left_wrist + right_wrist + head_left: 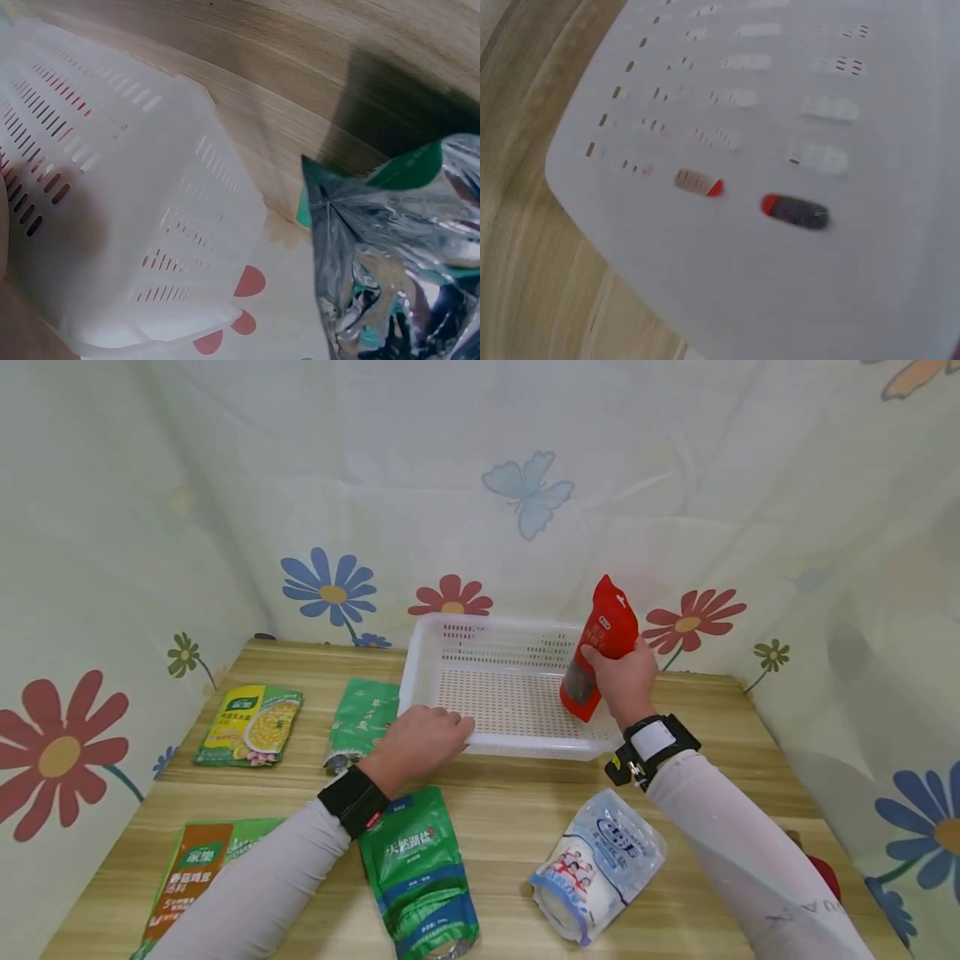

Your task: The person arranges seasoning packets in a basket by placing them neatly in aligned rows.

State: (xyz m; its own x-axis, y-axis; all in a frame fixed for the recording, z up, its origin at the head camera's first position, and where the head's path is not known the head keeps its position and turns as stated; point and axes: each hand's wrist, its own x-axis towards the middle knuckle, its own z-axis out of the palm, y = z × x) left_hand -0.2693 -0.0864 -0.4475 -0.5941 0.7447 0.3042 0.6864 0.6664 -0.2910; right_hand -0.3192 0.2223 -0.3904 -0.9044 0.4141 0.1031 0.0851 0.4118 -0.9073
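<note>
Holding: red pouch (602,647) is gripped by right hand (626,681), fingers curled round it, over white basket (450,635).
Resting: left hand (420,739), fingers relaxed, is laid on basket's near rim.

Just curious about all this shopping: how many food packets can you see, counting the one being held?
6: red pouch in the right hand over the basket; corn packet far left; dark green packet; green bag; white bag; orange-green packet, half hidden.

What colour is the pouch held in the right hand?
Red, with a dark window near the bottom. The pouch in the right hand shows best in the head view.
</note>
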